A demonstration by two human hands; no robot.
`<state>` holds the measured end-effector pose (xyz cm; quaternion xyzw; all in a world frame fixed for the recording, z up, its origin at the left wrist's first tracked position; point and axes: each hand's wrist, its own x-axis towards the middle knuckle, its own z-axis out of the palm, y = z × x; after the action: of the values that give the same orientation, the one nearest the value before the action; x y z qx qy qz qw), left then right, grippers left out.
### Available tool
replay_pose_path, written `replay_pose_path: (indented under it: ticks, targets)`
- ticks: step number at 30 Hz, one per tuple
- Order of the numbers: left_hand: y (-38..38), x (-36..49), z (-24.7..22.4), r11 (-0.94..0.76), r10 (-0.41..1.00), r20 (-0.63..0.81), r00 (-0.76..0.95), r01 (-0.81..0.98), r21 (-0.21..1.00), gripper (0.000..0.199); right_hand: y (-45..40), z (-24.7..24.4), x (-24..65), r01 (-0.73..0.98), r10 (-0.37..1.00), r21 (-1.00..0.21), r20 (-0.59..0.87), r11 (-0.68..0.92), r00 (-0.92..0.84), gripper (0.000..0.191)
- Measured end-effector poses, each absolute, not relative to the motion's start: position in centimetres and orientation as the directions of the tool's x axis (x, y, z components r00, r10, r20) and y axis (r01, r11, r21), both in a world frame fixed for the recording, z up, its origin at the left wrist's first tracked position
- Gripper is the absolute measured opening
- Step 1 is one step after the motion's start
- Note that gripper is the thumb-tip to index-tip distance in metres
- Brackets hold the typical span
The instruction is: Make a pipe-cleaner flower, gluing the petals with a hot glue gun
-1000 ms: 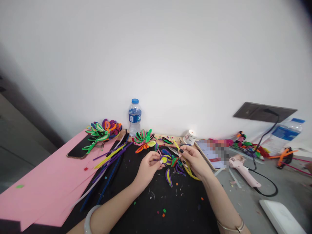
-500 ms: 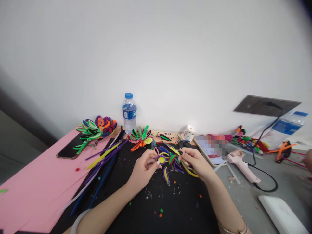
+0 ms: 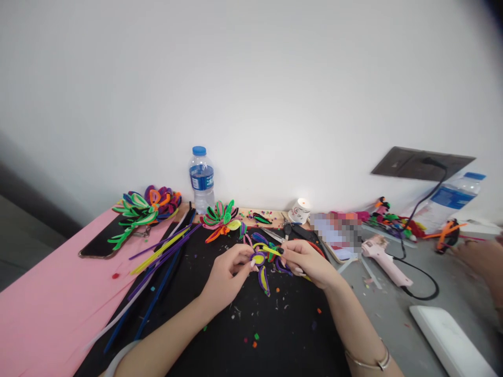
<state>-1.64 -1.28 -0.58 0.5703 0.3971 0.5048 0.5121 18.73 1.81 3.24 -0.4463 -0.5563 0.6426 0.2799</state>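
My left hand (image 3: 232, 269) pinches a coiled purple and yellow pipe cleaner piece (image 3: 258, 259) between thumb and fingertips. Close beside it, my right hand (image 3: 304, 262) is closed on a yellow pipe cleaner (image 3: 270, 248), which arches over toward the left fingertips. Under and between the hands lie more coloured pipe cleaner loops, partly hidden by the fingers. A purple and yellow petal shape (image 3: 263, 281) rests on the black mat (image 3: 220, 335) just below. Scissors (image 3: 273, 235) lie behind the right hand.
Finished pipe cleaner flowers (image 3: 147, 207), a phone (image 3: 102, 238) and loose pipe cleaners (image 3: 157, 256) sit at left. A water bottle (image 3: 201, 180) and paper cup (image 3: 299, 211) stand by the wall. To the right are a pink glue gun (image 3: 387, 262) with cord, a white case (image 3: 448, 335) and another person's hand (image 3: 481, 259).
The yellow pipe cleaner in my right hand now arches above the coiled piece. My left hand keeps its pinch. The other person's hand reaches further in from the right; the view has shifted slightly.
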Motion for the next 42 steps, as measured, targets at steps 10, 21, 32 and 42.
replay_pose_path:
  ticks: [10,21,32,42]
  targets:
    - [-1.46,-2.08,-0.70,-0.337,0.928,0.310,0.208,0.108,0.935,0.013,1.80,2.89,18.82,0.056,0.819,-0.943,-0.312,-0.327,-0.481,0.025]
    - [-1.60,-2.10,-0.51,-0.383,0.911,0.346,0.226,0.147,0.912,0.013,1.78,2.76,18.73,0.039,0.805,-0.935,-0.324,-0.352,-0.497,0.025]
    - [-1.61,-2.08,-0.24,-0.390,0.907,0.349,0.237,0.157,0.907,0.012,1.79,3.05,18.42,0.123,0.800,-0.931,-0.358,-0.343,-0.480,0.022]
    - [-1.52,-2.02,-0.52,-0.378,0.909,0.334,0.249,0.155,0.913,0.013,1.78,3.08,18.79,0.267,0.782,-0.958,-0.245,-0.104,-0.573,0.033]
